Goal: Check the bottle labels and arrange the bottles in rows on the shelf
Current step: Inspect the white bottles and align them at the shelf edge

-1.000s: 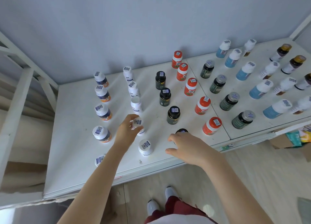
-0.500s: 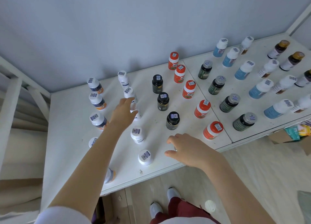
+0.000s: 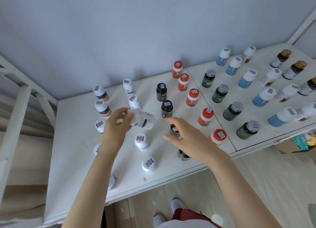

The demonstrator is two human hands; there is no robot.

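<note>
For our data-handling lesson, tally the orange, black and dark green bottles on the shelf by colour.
Orange bottles: 5
Black bottles: 4, two partly behind the right hand
Dark green bottles: 4
Total: 13

L grip [image 3: 118, 125] curled, R grip [image 3: 186, 138] splayed.

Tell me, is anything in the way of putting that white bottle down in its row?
Nothing visible is. The left hand holds the white bottle tilted just above the gap in its row, between the upright bottle behind and the upright bottle in front. The right hand hovers aside, over a black bottle.
</note>
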